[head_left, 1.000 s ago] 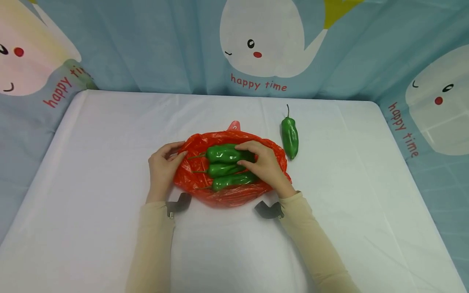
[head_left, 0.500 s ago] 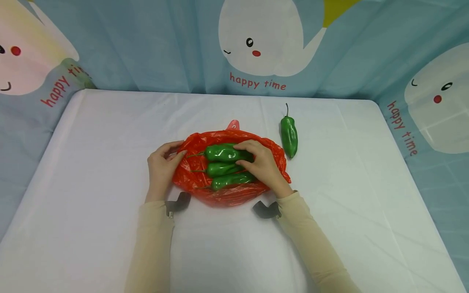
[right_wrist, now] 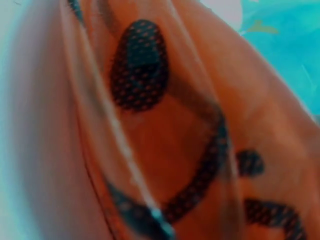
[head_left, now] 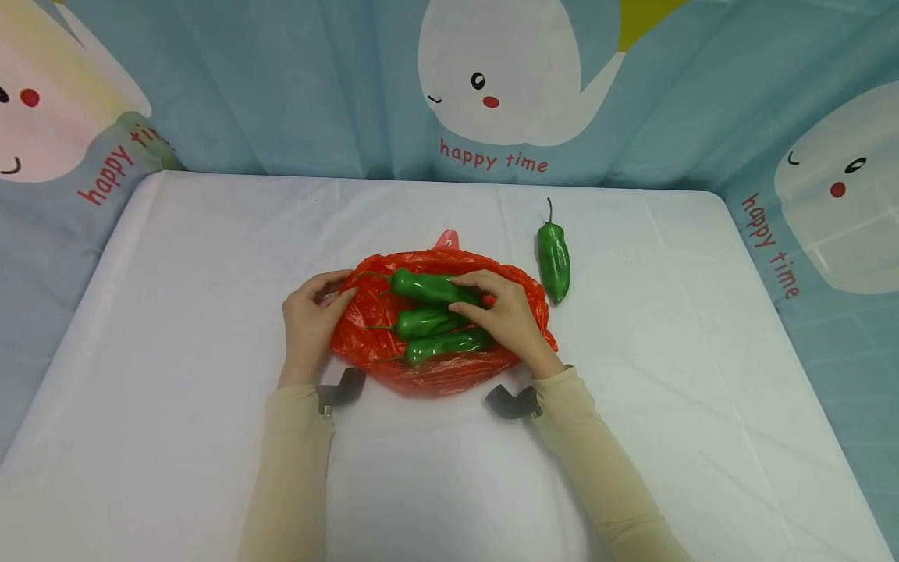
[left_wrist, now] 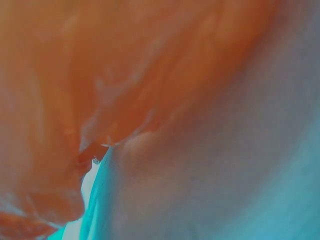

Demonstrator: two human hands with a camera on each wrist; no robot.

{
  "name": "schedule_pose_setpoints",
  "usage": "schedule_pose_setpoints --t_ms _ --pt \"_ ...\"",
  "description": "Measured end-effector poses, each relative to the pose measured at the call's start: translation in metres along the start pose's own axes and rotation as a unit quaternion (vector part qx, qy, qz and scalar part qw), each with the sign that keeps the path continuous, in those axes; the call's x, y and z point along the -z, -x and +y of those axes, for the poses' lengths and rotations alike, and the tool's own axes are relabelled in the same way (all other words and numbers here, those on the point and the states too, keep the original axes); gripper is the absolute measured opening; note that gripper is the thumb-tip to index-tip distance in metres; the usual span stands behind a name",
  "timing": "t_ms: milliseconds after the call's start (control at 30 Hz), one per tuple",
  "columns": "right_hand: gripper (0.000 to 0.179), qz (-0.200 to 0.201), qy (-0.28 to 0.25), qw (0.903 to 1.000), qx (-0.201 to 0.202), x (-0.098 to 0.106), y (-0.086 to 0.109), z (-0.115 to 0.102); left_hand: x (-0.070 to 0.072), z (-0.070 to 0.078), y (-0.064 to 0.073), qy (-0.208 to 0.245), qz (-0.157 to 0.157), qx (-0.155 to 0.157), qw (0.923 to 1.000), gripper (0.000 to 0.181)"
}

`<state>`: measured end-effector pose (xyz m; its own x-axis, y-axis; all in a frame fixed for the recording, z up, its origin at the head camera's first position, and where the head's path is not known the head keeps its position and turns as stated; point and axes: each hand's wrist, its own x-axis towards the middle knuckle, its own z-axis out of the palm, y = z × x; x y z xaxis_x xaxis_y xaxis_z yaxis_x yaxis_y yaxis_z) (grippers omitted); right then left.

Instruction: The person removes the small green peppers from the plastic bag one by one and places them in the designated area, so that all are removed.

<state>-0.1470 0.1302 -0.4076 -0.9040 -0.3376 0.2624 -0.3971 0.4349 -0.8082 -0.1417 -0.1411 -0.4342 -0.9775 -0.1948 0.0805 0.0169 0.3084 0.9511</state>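
Note:
A red plastic bag (head_left: 414, 381) lies opened out in the middle of the table, in the head view. Its left rim is pinched between the thumb and fingers of my left hand (head_left: 312, 316). My right hand (head_left: 511, 318) reaches over the right side and grips the blunt end of the farthest green pepper (head_left: 424, 286), whose stem points left. Below it in the bag lie a middle pepper (head_left: 424, 321) and a near pepper (head_left: 442, 346), their right ends partly under my right hand. Red film (left_wrist: 75, 75) fills much of the left wrist view; black print shows on the bag (right_wrist: 185, 150) in the right wrist view.
Another green pepper (head_left: 554, 261) lies on the white table (head_left: 632, 437) just right of the bag, stem toward the far edge. One bag handle (head_left: 447, 240) sticks out behind. A blue curtain (head_left: 316, 94) with printed whales hangs around the table's far side.
The gripped pepper has turned, its stem end shifting toward the bag's far rim and widening the gap to the middle pepper. Both hands stay almost in place.

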Motion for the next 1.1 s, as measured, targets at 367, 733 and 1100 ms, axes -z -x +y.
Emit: schedule_pose_setpoints --t_ms 367,733,1100 --pt "0.034 0.004 -0.036 0.9993 -0.009 0.003 0.001 -0.004 0.001 0.001 0.001 0.013 -0.004 0.001 0.9999 0.030" --pt "0.033 0.029 -0.045 0.9986 -0.002 0.007 0.002 -0.006 0.001 0.001 0.002 0.008 -0.006 0.002 0.9999 0.031" --pt "0.032 0.055 -0.072 0.9959 -0.002 0.015 0.003 -0.008 0.000 0.002 0.000 0.005 -0.005 0.003 1.0000 0.031"
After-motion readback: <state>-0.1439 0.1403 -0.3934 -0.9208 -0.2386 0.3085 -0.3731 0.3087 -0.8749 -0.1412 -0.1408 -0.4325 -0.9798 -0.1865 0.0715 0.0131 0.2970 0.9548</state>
